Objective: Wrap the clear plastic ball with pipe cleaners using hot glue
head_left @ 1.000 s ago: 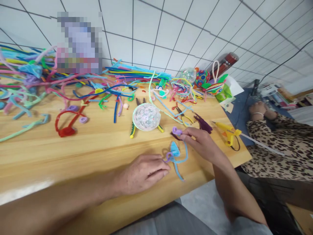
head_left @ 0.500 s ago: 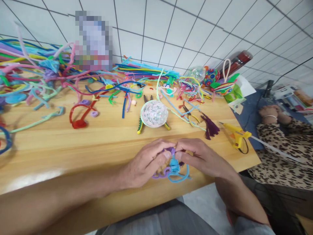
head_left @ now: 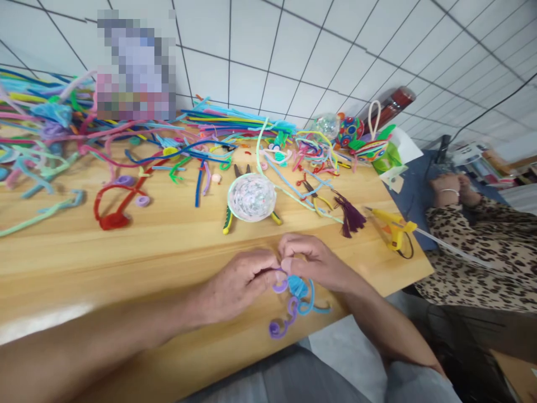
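My left hand [head_left: 247, 280] is closed, its thumb and fingers pinching a purple pipe cleaner [head_left: 280, 286]. Right beside it, my right hand [head_left: 312, 258] pinches the same piece, and the fingertips of both hands meet. Below them hangs a blue coiled pipe-cleaner shape [head_left: 297, 287] with a loose blue loop. A wavy purple strand curls into a spiral [head_left: 276, 330] at its lower end, near the table's front edge. Fingers hide the spot where the purple and blue parts join.
Beyond my hands, a round speckled ball or bowl [head_left: 251, 197] rests over green-yellow pliers [head_left: 227, 219]. To the right lie small pliers [head_left: 315, 198], a purple tassel [head_left: 349, 214] and a yellow glue gun [head_left: 392, 226]. Pipe cleaners [head_left: 235, 122] pile along the wall. Another person's leopard-print sleeve [head_left: 457, 229] is at right.
Both hands have shifted slightly left in view, and the right hand has turned. More of the purple strand, with its spiral end, now shows below the blue part. The whole view has shifted.
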Motion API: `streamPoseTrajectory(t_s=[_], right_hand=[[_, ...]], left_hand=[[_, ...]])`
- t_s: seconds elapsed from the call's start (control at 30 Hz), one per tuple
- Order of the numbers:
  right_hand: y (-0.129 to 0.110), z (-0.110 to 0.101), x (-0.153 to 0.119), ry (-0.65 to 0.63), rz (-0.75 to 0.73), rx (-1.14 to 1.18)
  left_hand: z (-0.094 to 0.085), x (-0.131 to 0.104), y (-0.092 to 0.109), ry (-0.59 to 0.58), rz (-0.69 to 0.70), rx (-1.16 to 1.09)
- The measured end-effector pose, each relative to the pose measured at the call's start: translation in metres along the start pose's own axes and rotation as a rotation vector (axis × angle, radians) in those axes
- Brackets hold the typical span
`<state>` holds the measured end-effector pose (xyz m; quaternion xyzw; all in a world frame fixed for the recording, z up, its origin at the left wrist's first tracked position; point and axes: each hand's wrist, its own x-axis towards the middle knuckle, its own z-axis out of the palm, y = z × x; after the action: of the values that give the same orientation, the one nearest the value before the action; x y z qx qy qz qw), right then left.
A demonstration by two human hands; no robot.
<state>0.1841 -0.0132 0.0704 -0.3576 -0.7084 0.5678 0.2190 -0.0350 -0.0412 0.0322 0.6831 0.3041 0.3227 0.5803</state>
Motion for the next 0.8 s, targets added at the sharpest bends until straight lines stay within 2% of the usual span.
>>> streamPoseTrajectory(t_s=[0.13, 0.27, 0.4, 0.57, 0.73, 0.8], right_hand=[[0.019, 0.011, 0.000, 0.115, -0.017, 0.413], [0.026, 0.025, -0.001, 0.083, 0.050, 0.666], [0.021, 0.036, 0.000, 0.135, 0.097, 0.729], [0.012, 0.044, 0.000, 0.303, 0.083, 0.829], [0.009, 0.054, 0.000, 0.365, 0.051, 0.891], [0.005, 0.049, 0.000, 0.370, 0.043, 0.896]], left_hand=[[-0.001, -0.001, 0.001, 0.017, -0.033, -0.026], [0.002, -0.003, -0.002, 0.018, -0.031, -0.003], [0.007, -0.005, -0.003, 0.003, 0.056, 0.054], [0.010, -0.005, -0.004, 0.093, 0.180, 0.234], [0.011, -0.001, -0.004, 0.147, 0.309, 0.323], [0.012, -0.003, -0.003, 0.157, 0.350, 0.338]])
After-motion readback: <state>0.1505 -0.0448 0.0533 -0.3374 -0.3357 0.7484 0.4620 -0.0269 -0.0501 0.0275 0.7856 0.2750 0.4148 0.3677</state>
